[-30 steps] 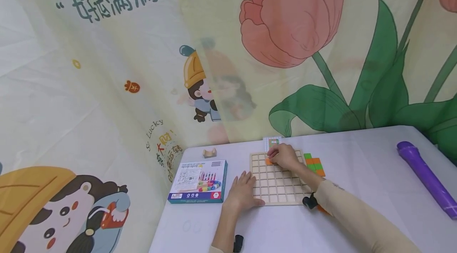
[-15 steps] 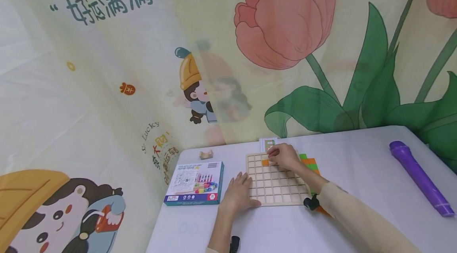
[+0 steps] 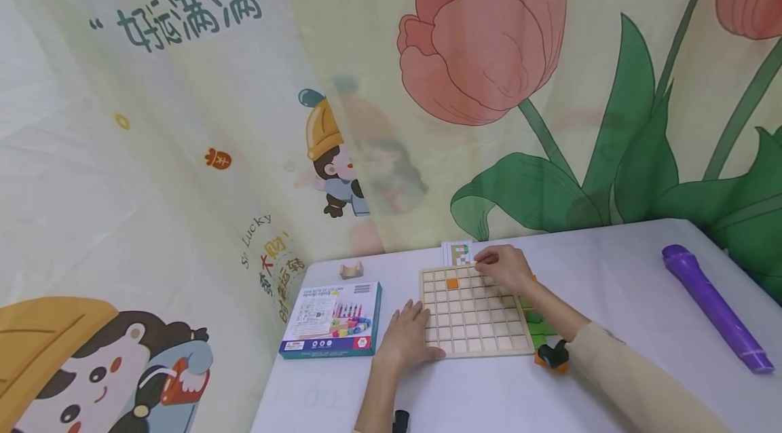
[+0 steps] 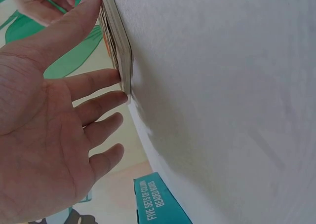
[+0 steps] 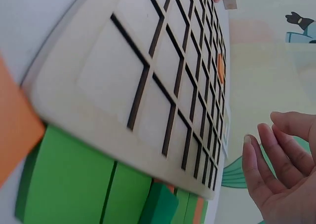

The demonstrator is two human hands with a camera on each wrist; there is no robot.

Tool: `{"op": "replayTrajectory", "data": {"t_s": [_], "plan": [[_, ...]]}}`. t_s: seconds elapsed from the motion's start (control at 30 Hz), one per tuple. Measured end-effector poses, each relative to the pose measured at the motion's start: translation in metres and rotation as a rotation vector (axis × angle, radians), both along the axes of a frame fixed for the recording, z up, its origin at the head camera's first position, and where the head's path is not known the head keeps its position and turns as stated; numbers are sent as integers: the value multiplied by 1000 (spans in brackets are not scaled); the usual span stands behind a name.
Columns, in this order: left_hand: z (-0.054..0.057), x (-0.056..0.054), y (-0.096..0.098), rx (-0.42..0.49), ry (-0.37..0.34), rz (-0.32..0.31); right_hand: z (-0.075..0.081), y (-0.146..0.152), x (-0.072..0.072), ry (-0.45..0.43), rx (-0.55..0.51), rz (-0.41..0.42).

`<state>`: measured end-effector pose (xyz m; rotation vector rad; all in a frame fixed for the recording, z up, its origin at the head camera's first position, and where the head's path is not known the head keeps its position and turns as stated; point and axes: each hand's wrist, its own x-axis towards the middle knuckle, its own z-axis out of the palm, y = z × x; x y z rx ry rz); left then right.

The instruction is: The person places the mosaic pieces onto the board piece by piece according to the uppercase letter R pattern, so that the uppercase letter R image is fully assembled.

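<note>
A wooden grid board (image 3: 476,324) lies on the white table, with one orange block (image 3: 452,284) in a cell near its far left corner. My left hand (image 3: 403,338) rests at the board's left edge; in the left wrist view its fingertips (image 4: 118,96) touch the rim. Over the far right part of the board hovers my right hand (image 3: 507,267). Nothing shows between its bent, parted fingers (image 5: 276,155) in the right wrist view. Green blocks (image 5: 69,179) and orange blocks (image 5: 15,120) lie along the board's right side, partly hidden by the right arm in the head view.
Behind the board is a pattern card (image 3: 457,253) with coloured squares. To the left lie a flat box (image 3: 332,317) and a small notched wooden piece (image 3: 351,271). A purple rod-shaped object (image 3: 715,307) lies at the right. A printed curtain hangs behind the table.
My right hand has drawn away to the right from the orange block, which is now fully uncovered. The left hand keeps its place at the board while the head view shifts slightly.
</note>
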<state>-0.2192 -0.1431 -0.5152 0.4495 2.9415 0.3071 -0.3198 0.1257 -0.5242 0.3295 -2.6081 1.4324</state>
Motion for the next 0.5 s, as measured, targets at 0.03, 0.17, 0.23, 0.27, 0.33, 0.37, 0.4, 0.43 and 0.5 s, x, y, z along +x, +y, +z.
{"op": "replayTrajectory", "data": {"t_s": [0.03, 0.17, 0.23, 0.27, 0.33, 0.37, 0.4, 0.43, 0.5], "plan": [[0, 0, 0, 2, -3, 3, 2, 3, 1, 1, 4, -6], [1, 2, 1, 13, -3, 3, 5, 15, 4, -18, 15, -38], [1, 2, 1, 13, -4, 3, 5, 22, 4, -34, 17, -56], [1, 2, 1, 12, -4, 3, 5, 25, 4, -39, 17, -63], [1, 2, 0, 11, -3, 3, 5, 31, 4, -39, 21, -76], [1, 2, 0, 7, -5, 3, 4, 34, 4, -39, 24, -81], [1, 2, 0, 9, -5, 4, 4, 37, 4, -40, 25, -92], [1, 2, 0, 10, -6, 5, 3, 40, 5, -36, 28, -95], [1, 2, 0, 14, -8, 4, 2, 44, 5, -36, 32, -109]]}}
